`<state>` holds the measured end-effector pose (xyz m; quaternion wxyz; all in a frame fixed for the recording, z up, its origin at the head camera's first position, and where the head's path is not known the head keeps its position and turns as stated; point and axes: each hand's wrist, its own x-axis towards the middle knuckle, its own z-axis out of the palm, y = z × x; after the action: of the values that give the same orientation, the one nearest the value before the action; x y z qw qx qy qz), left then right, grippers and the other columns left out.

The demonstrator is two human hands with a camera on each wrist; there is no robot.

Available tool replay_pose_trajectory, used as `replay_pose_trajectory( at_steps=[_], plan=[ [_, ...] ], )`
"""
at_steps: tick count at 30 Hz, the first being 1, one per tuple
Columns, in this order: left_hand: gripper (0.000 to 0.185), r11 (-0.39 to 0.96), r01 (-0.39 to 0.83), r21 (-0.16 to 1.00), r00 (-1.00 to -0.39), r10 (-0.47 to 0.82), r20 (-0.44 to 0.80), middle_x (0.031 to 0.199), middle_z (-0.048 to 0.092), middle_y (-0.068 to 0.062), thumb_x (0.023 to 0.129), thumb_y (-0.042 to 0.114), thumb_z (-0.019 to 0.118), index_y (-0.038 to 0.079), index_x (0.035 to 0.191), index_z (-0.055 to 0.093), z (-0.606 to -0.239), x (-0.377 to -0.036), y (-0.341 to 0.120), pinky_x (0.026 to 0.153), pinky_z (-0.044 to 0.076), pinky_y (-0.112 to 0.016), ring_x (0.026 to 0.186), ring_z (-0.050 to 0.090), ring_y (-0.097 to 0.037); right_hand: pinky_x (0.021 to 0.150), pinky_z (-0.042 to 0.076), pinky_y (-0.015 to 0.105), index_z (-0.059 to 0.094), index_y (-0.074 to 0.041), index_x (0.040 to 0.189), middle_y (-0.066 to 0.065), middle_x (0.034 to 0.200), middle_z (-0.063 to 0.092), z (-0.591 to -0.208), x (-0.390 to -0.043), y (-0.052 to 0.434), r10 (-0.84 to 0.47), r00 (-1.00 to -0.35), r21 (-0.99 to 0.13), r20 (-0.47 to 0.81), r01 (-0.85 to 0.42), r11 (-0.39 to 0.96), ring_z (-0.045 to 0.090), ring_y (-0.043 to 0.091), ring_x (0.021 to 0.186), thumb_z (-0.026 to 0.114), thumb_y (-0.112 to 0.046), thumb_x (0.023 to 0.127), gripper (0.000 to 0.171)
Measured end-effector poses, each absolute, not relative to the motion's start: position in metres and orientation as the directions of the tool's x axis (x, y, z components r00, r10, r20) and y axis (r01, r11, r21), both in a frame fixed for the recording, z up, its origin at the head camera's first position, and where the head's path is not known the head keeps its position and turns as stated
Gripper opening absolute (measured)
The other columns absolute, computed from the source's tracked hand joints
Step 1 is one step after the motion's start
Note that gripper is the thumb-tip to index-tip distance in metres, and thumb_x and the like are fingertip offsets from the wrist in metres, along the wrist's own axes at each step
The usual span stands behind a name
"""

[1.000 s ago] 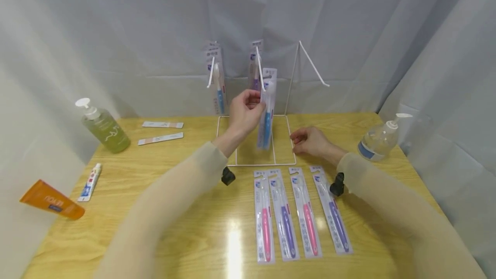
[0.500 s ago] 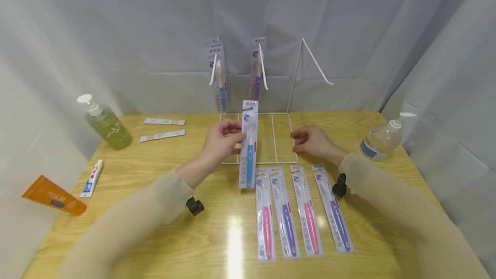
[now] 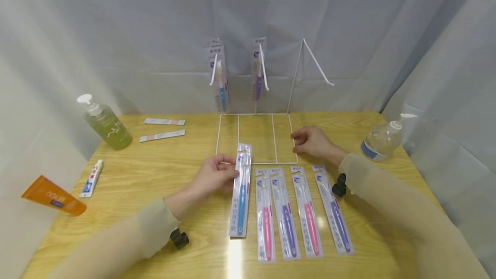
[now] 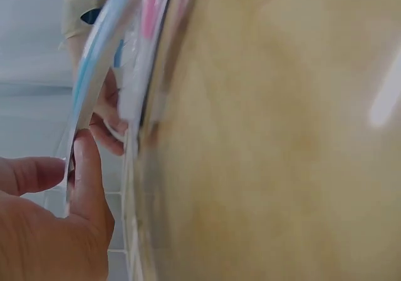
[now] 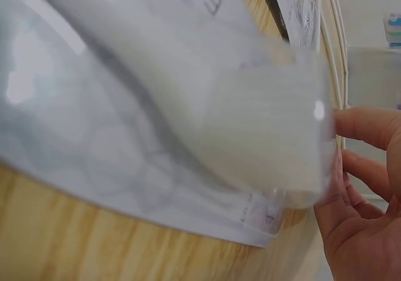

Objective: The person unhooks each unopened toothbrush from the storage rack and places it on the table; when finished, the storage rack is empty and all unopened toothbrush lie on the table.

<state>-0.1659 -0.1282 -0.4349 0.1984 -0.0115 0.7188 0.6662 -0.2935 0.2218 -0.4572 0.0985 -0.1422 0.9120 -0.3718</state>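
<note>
My left hand (image 3: 211, 175) pinches the side edge of a packaged blue toothbrush (image 3: 241, 193), held tilted low over the table. In the left wrist view, thumb and finger nip the thin pack seen edge-on. At the right side of the white wire rack (image 3: 274, 141), my right hand (image 3: 313, 141) grips the base wire between thumb and fingers. A packaged blue toothbrush (image 3: 221, 89) hangs on the rack's left hook with more packs behind it, a purple one (image 3: 258, 81) on the middle hook. The right hook (image 3: 317, 63) carries nothing.
Several toothbrush packs lie in a row, from a pink one (image 3: 266, 227) to a purple one (image 3: 338, 218). Left stand a green pump bottle (image 3: 108, 126), toothpaste (image 3: 91, 178), an orange tube (image 3: 54, 195) and two flat strips (image 3: 162, 135). A clear pump bottle (image 3: 379, 141) is at right.
The blue toothbrush pack has come away from the middle hook in my left hand, down and toward me, to left of the row. My right hand stays at the rack's base.
</note>
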Motion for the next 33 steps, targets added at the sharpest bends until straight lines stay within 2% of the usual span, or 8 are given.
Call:
replay_pose_trajectory(
  at_steps=[4,10,15,20,26,33],
  plan=[
    [0.049,0.098,-0.34,0.935,-0.896,0.269,-0.354,0.096,0.079,-0.007,0.096,-0.007,0.069,-0.008,0.144,0.055,-0.444,-0.156,-0.126,0.07,0.073,-0.035,0.08,0.078,-0.018,0.088,0.061,0.023,0.074,0.005,0.139,0.023,0.12,0.082,-0.459,-0.294,0.223,-0.336,-0.939,-0.704,-0.069,-0.193,0.683,0.08,0.028,0.105,0.09,-0.008,0.09,0.053],
    [0.047,0.141,-0.353,0.925,-0.876,0.297,-0.38,0.095,0.077,-0.008,0.095,-0.007,0.07,-0.008,0.14,0.057,-0.448,-0.142,-0.12,0.068,0.072,-0.033,0.077,0.075,-0.017,0.087,0.059,0.02,0.074,0.005,0.139,0.023,0.12,0.082,-0.458,-0.293,0.222,-0.332,-0.94,-0.708,-0.078,-0.182,0.682,0.08,0.028,0.105,0.09,-0.008,0.09,0.053],
    [0.052,0.177,-0.368,0.913,-0.872,0.275,-0.405,0.106,0.076,-0.016,0.097,-0.006,0.071,-0.005,0.147,0.056,-0.447,-0.134,-0.119,0.07,0.073,-0.036,0.077,0.076,-0.02,0.089,0.061,0.022,0.073,0.005,0.14,0.024,0.121,0.082,-0.458,-0.294,0.223,-0.332,-0.94,-0.706,-0.079,-0.183,0.684,0.08,0.029,0.107,0.09,-0.008,0.09,0.054],
    [0.059,0.194,-0.375,0.907,-0.871,0.263,-0.416,0.11,0.073,-0.019,0.098,-0.006,0.072,-0.002,0.153,0.052,-0.444,-0.131,-0.119,0.073,0.074,-0.037,0.08,0.078,-0.022,0.09,0.061,0.023,0.073,0.004,0.14,0.023,0.122,0.081,-0.459,-0.295,0.224,-0.331,-0.94,-0.708,-0.08,-0.18,0.683,0.08,0.028,0.106,0.09,-0.008,0.09,0.054],
    [0.066,0.249,-0.348,0.904,-0.878,0.251,-0.407,0.11,0.074,-0.021,0.095,-0.005,0.076,-0.003,0.156,0.049,-0.445,-0.13,-0.12,0.072,0.074,-0.04,0.077,0.078,-0.023,0.089,0.06,0.022,0.073,0.005,0.14,0.023,0.12,0.082,-0.46,-0.295,0.224,-0.339,-0.938,-0.703,-0.075,-0.191,0.685,0.08,0.028,0.105,0.09,-0.009,0.09,0.055],
    [0.076,0.439,-0.235,0.867,-0.904,0.23,-0.361,0.099,0.078,-0.015,0.093,0.004,0.085,0.0,0.159,0.048,-0.443,-0.128,-0.128,0.065,0.072,-0.038,0.071,0.076,-0.022,0.085,0.059,0.018,0.073,0.006,0.14,0.024,0.12,0.083,-0.46,-0.295,0.224,-0.345,-0.936,-0.711,-0.073,-0.193,0.676,0.081,0.03,0.106,0.09,-0.007,0.09,0.054]
  ],
)
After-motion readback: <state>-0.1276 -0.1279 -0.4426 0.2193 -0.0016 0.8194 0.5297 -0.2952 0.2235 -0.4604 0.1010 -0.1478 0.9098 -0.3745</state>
